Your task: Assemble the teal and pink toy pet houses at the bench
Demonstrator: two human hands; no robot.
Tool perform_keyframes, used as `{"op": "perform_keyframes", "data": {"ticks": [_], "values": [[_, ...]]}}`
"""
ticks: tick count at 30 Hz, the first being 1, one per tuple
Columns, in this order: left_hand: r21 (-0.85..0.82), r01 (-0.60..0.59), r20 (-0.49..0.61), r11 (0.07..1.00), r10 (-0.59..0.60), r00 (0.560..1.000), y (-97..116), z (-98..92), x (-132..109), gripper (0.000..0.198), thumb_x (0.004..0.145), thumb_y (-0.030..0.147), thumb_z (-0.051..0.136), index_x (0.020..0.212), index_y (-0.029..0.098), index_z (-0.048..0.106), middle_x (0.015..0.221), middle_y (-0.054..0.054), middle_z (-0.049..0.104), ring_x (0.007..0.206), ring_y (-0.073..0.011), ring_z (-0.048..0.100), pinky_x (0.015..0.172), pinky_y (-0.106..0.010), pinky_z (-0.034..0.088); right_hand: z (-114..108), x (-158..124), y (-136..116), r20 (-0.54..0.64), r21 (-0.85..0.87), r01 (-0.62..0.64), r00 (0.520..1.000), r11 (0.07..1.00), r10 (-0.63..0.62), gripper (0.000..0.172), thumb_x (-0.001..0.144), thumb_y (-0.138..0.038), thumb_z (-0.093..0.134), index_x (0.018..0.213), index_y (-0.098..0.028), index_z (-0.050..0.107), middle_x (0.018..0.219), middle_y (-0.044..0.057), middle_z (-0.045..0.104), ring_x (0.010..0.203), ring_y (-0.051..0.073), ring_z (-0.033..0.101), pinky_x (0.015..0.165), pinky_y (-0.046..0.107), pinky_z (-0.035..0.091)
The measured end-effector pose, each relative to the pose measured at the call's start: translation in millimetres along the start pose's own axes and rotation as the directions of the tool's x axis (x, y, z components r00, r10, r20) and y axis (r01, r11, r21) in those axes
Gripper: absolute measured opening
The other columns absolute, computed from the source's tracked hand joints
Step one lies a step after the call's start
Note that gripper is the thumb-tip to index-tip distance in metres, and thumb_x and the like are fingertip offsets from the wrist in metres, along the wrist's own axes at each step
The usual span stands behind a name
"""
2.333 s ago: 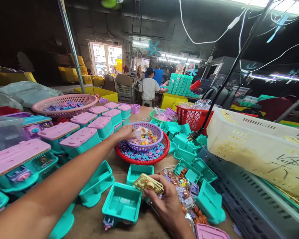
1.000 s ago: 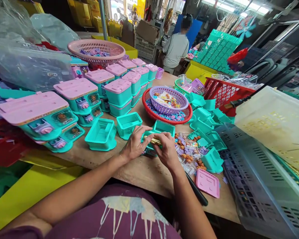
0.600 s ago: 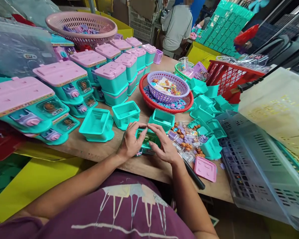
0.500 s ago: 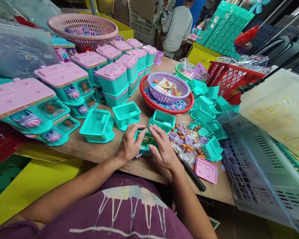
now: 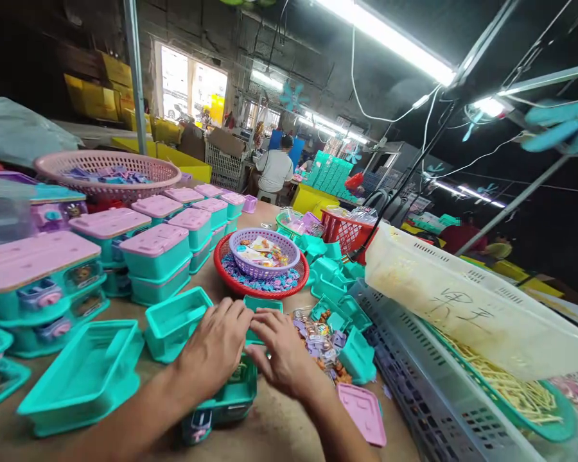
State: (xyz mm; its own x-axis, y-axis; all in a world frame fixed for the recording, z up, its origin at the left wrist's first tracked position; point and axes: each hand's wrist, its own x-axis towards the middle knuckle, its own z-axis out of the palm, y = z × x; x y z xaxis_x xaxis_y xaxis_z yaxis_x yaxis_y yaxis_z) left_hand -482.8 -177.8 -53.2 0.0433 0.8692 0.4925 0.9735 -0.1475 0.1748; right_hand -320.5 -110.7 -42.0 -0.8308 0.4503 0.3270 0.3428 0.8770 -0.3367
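While the left hand (image 5: 216, 350) and right hand (image 5: 282, 354) press, fingers together and bent, on the open teal plastic box (image 5: 231, 393) at the near edge of the wooden table (image 5: 274, 428), uneven pressure may tip it off the edge; any grip inside is hidden.

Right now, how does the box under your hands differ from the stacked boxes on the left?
The box has no lid, its top open; the stacked boxes wear pink lids. The box sits unstacked on the table; the stacked boxes stand two high. The left hand and right hand rest on the box; the stacked boxes are untouched. Both are teal.
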Motion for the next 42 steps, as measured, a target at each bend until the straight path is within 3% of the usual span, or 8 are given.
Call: {"op": "perform_keyframes", "data": {"ticks": [6,13,19,21,27,35,39,42], "values": [[0.196,-0.065,0.24,0.978,0.016,0.971,20,-13.4,89,0.025,0.083,0.007,0.049,0.103,0.011,0.064,0.108,-0.017,0.062,0.105,-0.0348,0.055,0.083,-0.047,0.048,-23,21,35,-0.107,-0.088,-0.054,0.993,0.995,0.044,0.025,0.096,-0.026,0.048,0.118,-0.019,0.058,0.119,0.009,0.06,0.113,0.021,0.05,0.099,0.041,0.042],[0.071,-0.354,0.387,0.932,0.301,0.872,71,20.6,82,0.03,0.085,0.007,0.045,0.107,0.013,0.064,0.107,-0.015,0.063,0.102,-0.0328,0.057,0.081,-0.045,0.049,-23,-63,40,-0.255,-0.089,-0.254,0.941,0.963,0.224,0.025,0.093,-0.022,0.053,0.117,-0.022,0.06,0.121,0.007,0.061,0.116,0.02,0.052,0.101,0.041,0.04],[-0.113,-0.521,0.461,0.846,0.509,0.727,116,69.7,93,0.035,0.086,0.021,0.052,0.12,0.014,0.061,0.123,-0.017,0.06,0.113,-0.0348,0.054,0.089,-0.049,0.049,3,-189,80,-0.602,-0.099,-0.721,0.592,0.686,0.536,0.028,0.095,-0.033,0.051,0.114,-0.019,0.065,0.12,0.013,0.062,0.114,0.027,0.056,0.094,0.048,0.047],[-0.149,-0.54,0.452,0.829,0.543,0.708,127,89.5,93,0.047,0.087,0.032,0.055,0.132,0.016,0.053,0.135,-0.019,0.053,0.121,-0.0379,0.049,0.093,-0.053,0.046,22,-216,92,-0.633,-0.111,-0.773,0.54,0.625,0.555,0.035,0.096,-0.038,0.047,0.121,-0.018,0.062,0.128,0.015,0.059,0.118,0.03,0.055,0.093,0.05,0.048],[-0.191,-0.541,0.564,0.819,0.543,0.622,135,121.2,84,0.055,0.091,0.038,0.048,0.141,0.018,0.045,0.149,-0.02,0.041,0.132,-0.0418,0.04,0.101,-0.061,0.037,70,-241,131,-0.65,-0.225,-0.668,0.646,0.71,0.401,0.063,0.095,-0.046,0.044,0.151,-0.02,0.03,0.139,0.018,0.053,0.124,0.034,0.054,0.094,0.052,0.051],[-0.102,-0.542,0.534,0.834,0.506,0.678,123,133.8,87,0.048,0.085,0.032,0.053,0.129,0.015,0.057,0.13,-0.021,0.057,0.128,-0.0413,0.043,0.096,-0.06,0.039,74,-217,173,-0.508,-0.328,-0.46,0.822,0.825,0.256,0.077,0.09,-0.042,0.053,0.155,-0.025,0.015,0.137,0.017,0.055,0.118,0.036,0.06,0.088,0.049,0.056],[-0.045,-0.537,0.544,0.843,0.471,0.694,122,140.6,95,0.05,0.084,0.032,0.052,0.13,0.013,0.057,0.132,-0.022,0.056,0.128,-0.0433,0.041,0.097,-0.063,0.037,84,-201,182,-0.577,-0.265,-0.506,0.765,0.821,0.285,0.063,0.09,-0.043,0.049,0.149,-0.027,0.035,0.139,0.019,0.051,0.117,0.038,0.06,0.086,0.051,0.055],[-0.003,-0.543,0.556,0.84,0.452,0.697,122,142.4,98,0.054,0.084,0.032,0.053,0.135,0.013,0.055,0.134,-0.023,0.055,0.129,-0.0438,0.041,0.097,-0.064,0.036,82,-199,188,-0.513,-0.32,-0.455,0.821,0.831,0.252,0.05,0.085,-0.044,0.055,0.133,-0.029,0.058,0.134,0.018,0.055,0.107,0.037,0.065,0.075,0.045,0.058]]}}
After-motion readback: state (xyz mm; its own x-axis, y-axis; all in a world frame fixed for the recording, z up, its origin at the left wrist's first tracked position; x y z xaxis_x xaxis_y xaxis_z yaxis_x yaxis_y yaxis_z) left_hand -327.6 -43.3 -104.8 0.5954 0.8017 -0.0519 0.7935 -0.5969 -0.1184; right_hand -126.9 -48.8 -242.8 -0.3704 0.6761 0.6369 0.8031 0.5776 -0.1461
